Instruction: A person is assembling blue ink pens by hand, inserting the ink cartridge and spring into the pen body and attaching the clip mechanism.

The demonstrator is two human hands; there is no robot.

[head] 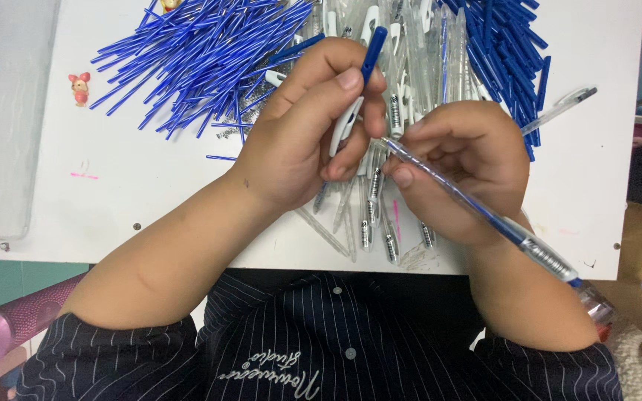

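The left hand (313,126) is closed around a white pen cap with a blue clip (358,89), pinched between thumb and forefinger and held upright above the middle of the white table (135,186). The right hand (462,167) grips a clear pen barrel (477,208) with a blue refill inside, held slantwise so its front end points at the cap and its back end sticks out past the wrist; the two parts are nearly touching. Both pieces look very light and stiff, made of smooth hard plastic that would likely slip in a loose grip, so a firm fingertip pinch close to the meeting ends seems the best hold (the thin barrel could probably flex or crack if bent from its far end). Behind the hands lie a heap of blue refills (202,59), a pile of clear barrels (417,52), and another blue heap (507,52). A small pink figure (79,87) sits at the left.
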